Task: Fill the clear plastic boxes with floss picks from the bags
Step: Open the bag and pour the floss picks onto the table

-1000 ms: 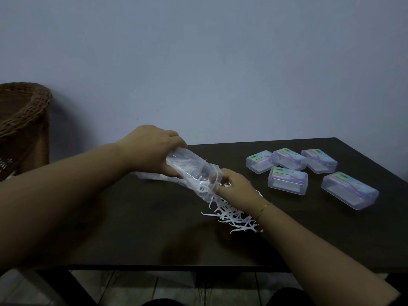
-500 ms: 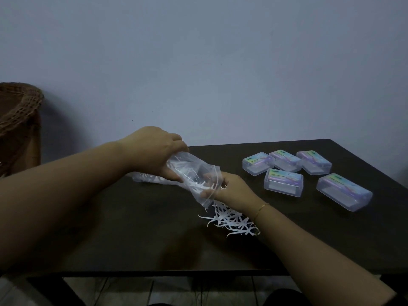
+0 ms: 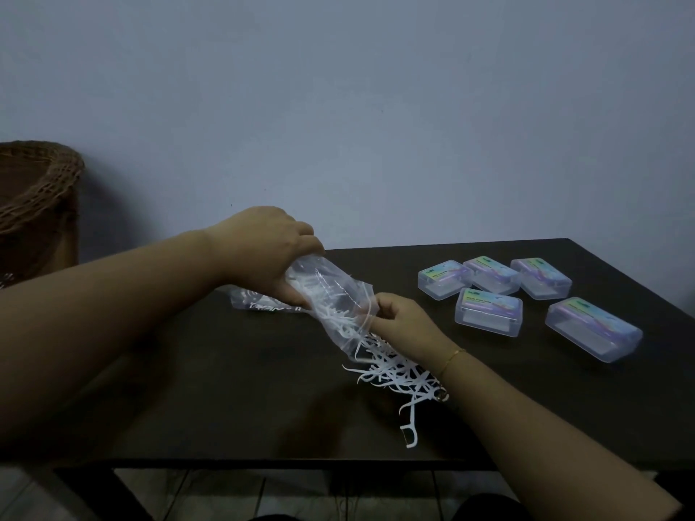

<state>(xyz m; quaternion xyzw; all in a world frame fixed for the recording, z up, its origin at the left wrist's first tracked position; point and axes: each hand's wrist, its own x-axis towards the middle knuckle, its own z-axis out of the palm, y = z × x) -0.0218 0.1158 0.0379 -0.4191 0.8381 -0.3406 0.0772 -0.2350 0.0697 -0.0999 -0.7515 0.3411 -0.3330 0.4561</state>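
Leftmost, left hand [image 3: 263,253] grips the closed upper end of the clear bag [image 3: 331,298], fingers curled round it, bag tilted so its long axis runs down and right toward the open mouth. A second bag [image 3: 255,300] lies flat on the table [image 3: 188,389] behind it. Right hand [image 3: 402,325] pinches the mouth edge, fingers pressed together on the plastic. Floss picks [image 3: 391,374] spill into a loose pile just below that hand. Five clear plastic boxes [image 3: 489,312], lids shut, sit well apart to the right, nearer the right hand; likely next reach.
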